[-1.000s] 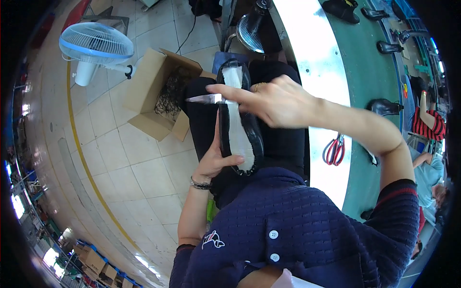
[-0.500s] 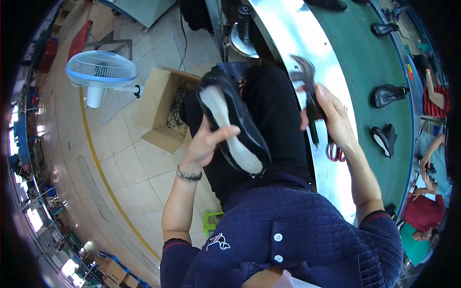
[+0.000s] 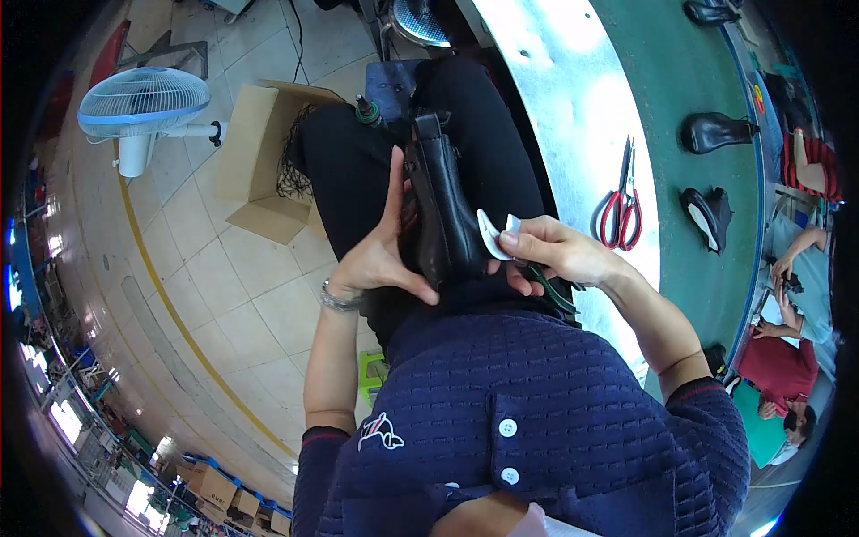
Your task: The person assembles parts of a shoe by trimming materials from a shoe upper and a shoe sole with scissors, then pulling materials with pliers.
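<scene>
A black leather shoe [image 3: 450, 210] lies lengthwise over my lap, its upper facing up; half a second ago its pale underside showed. Along the shoe's left side is my left hand [image 3: 383, 257], thumb and index finger stretched wide apart. Some of its other fingers are partly hidden behind the shoe. My right hand [image 3: 557, 253] is closed round a pair of pincers [image 3: 493, 240] with bright curved jaws and dark green handles. The jaws point at the shoe's right side; whether they touch the leather I cannot tell.
Red-handled scissors [image 3: 621, 215] lie on the shiny metal table [image 3: 573, 85] to the right. Beyond it, a green belt [image 3: 640, 134] carries several black shoes. An open cardboard box [image 3: 259, 170] and a white-blue fan [image 3: 143, 112] stand left. People sit at the far right.
The shoe has turned from underside showing to upper showing. My right hand has brought the pincers from over the metal table down beside it. The left hand's fingers have spread.
</scene>
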Demonstrator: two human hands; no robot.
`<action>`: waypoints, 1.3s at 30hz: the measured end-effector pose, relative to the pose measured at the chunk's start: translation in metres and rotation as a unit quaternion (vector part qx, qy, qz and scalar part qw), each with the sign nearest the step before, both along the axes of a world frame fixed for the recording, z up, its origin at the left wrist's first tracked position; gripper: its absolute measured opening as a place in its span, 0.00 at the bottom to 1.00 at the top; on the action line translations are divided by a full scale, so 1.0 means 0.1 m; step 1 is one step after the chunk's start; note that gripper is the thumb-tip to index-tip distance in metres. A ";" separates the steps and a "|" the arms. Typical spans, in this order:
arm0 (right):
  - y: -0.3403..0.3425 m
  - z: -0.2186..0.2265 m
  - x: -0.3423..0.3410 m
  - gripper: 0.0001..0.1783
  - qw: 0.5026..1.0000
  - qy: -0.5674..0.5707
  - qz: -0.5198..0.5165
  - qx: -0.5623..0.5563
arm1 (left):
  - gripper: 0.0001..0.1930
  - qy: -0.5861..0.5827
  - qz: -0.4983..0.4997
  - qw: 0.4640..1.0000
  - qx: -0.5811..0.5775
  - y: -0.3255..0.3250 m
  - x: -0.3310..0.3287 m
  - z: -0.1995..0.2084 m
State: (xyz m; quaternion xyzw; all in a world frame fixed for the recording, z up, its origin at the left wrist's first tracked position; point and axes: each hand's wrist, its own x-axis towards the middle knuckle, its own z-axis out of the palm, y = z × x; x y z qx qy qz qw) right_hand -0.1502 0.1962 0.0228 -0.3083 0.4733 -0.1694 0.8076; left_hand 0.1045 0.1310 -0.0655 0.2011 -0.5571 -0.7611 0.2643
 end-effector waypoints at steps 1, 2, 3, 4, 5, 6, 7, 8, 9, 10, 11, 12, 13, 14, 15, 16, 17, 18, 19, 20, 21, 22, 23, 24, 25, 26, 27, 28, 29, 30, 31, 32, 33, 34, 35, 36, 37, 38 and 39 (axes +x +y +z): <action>0.01 -0.04 0.03 0.27 1.000 -0.009 0.026 -0.006 | 0.68 -0.001 0.001 1.000 0.000 -0.02 0.00 0.04; 0.01 -0.05 0.06 0.29 1.000 0.000 0.024 -0.001 | 0.62 0.000 0.030 0.997 0.071 -0.05 -0.02 0.07; 0.00 -0.04 0.09 0.29 1.000 -0.001 0.024 -0.001 | 0.57 0.001 0.060 0.988 0.142 -0.07 -0.04 0.11; -0.02 -0.02 0.12 0.30 0.999 0.008 0.038 0.011 | 0.44 -0.004 0.111 0.988 0.103 -0.07 -0.13 0.12; -0.03 0.00 0.14 0.30 0.998 0.017 0.051 0.021 | 0.44 -0.004 0.112 0.988 0.103 -0.06 -0.18 0.14; -0.02 -0.03 0.17 0.31 0.998 0.017 0.051 0.016 | 0.40 -0.023 0.143 0.983 0.108 -0.05 -0.22 0.15; -0.02 -0.01 0.18 0.31 0.998 0.018 0.052 0.018 | 0.38 -0.041 0.175 0.977 0.114 -0.03 -0.27 0.16; -0.03 0.03 0.19 0.31 0.998 0.013 0.051 0.017 | 0.34 -0.041 0.186 0.975 0.110 -0.01 -0.34 0.21; -0.03 0.05 0.19 0.32 0.998 0.009 0.051 0.017 | 0.34 -0.040 0.187 0.975 0.112 0.01 -0.36 0.21; -0.03 0.05 0.19 0.34 0.998 0.010 0.054 0.017 | 0.34 -0.048 0.202 0.972 0.114 0.03 -0.38 0.21; -0.04 0.07 0.19 0.34 0.998 0.013 0.053 0.020 | 0.33 -0.057 0.217 0.968 0.116 0.04 -0.40 0.20; -0.04 0.10 0.19 0.35 0.997 0.018 0.071 0.015 | 0.31 -0.048 0.224 0.966 0.124 0.07 -0.41 0.18; -0.03 0.12 0.20 0.36 0.996 0.024 0.088 0.011 | 0.31 -0.047 0.222 0.965 0.127 0.09 -0.43 0.18; -0.03 0.12 0.21 0.38 0.993 0.044 0.107 -0.001 | 0.30 -0.045 0.231 0.962 0.139 0.11 -0.45 0.20; -0.05 0.15 0.20 0.38 0.993 0.045 0.107 0.002 | 0.29 -0.044 0.239 0.958 0.150 0.12 -0.47 0.21; -0.10 0.20 0.19 0.38 0.986 0.082 0.145 -0.016 | 0.29 -0.044 0.239 0.958 0.152 0.13 -0.46 0.22; -0.13 0.22 0.18 0.39 0.975 0.118 0.184 -0.035 | 0.28 -0.047 0.226 0.960 0.157 0.13 -0.45 0.22; -0.15 0.23 0.17 0.39 0.969 0.138 0.199 -0.053 | 0.27 -0.050 0.214 0.962 0.162 0.13 -0.45 0.23; -0.18 0.26 0.18 0.39 0.969 0.139 0.199 -0.052 | 0.27 -0.050 0.215 0.962 0.163 0.14 -0.45 0.23; -0.23 0.31 0.19 0.39 0.953 0.179 0.225 -0.099 | 0.26 -0.050 0.238 0.956 0.164 0.15 -0.47 0.24; -0.27 0.35 0.21 0.39 0.932 0.219 0.250 -0.145 | 0.26 -0.051 0.261 0.950 0.165 0.15 -0.48 0.24; -0.30 0.36 0.22 0.39 0.932 0.219 0.250 -0.144 | 0.26 -0.051 0.261 0.950 0.166 0.15 -0.48 0.25; -0.33 0.37 0.22 0.39 0.919 0.242 0.272 -0.150 | 0.25 -0.046 0.270 0.948 0.160 0.14 -0.49 0.27; -0.35 0.38 0.24 0.39 0.905 0.265 0.294 -0.156 | 0.24 -0.042 0.279 0.947 0.155 0.13 -0.49 0.28; -0.35 0.39 0.26 0.39 0.905 0.264 0.295 -0.154 | 0.24 -0.043 0.279 0.946 0.157 0.12 -0.49 0.28; -0.36 0.40 0.29 0.39 0.918 0.263 0.271 -0.122 | 0.23 -0.047 0.290 0.942 0.162 0.11 -0.50 0.29; -0.35 0.41 0.31 0.39 0.929 0.262 0.248 -0.089 | 0.22 -0.051 0.302 0.937 0.166 0.10 -0.50 0.28; -0.34 0.40 0.32 0.39 0.928 0.263 0.249 -0.089 | 0.22 -0.050 0.303 0.937 0.167 0.09 -0.50 0.27; -0.31 0.38 0.33 0.39 0.931 0.264 0.236 -0.091 | 0.21 -0.049 0.311 0.936 0.158 0.08 -0.51 0.26; -0.30 0.36 0.34 0.39 0.934 0.265 0.222 -0.094 | 0.21 -0.047 0.319 0.935 0.149 0.07 -0.51 0.25; -0.28 0.34 0.36 0.39 0.933 0.265 0.223 -0.094 | 0.21 -0.046 0.320 0.935 0.149 0.06 -0.51 0.23; -0.27 0.33 0.38 0.38 0.911 0.311 0.223 -0.151 | 0.20 -0.046 0.324 0.932 0.156 0.04 -0.51 0.20; -0.27 0.33 0.40 0.38 0.884 0.355 0.223 -0.208 | 0.19 -0.045 0.330 0.929 0.163 0.02 -0.51 0.18; -0.29 0.35 0.43 0.38 0.883 0.355 0.225 -0.210 | 0.19 -0.043 0.332 0.928 0.162 -0.01 -0.51 0.17; -0.32 0.39 0.47 0.37 0.846 0.404 0.252 -0.238 | 0.18 -0.040 0.333 0.927 0.169 -0.03 -0.52 0.16; -0.35 0.42 0.50 0.35 0.805 0.451 0.279 -0.265 | 0.17 -0.036 0.335 0.925 0.176 -0.05 -0.51 0.17; -0.36 0.40 0.49 0.35 0.802 0.453 0.280 -0.271 | 0.17 -0.032 0.338 0.925 0.171 -0.08 -0.50 0.18; -0.35 0.34 0.47 0.36 0.846 0.406 0.230 -0.257 | 0.17 -0.026 0.315 0.929 0.194 -0.11 -0.47 0.19; -0.35 0.30 0.45 0.36 0.885 0.355 0.179 -0.242 | 0.17 -0.021 0.291 0.932 0.217 -0.13 -0.45 0.20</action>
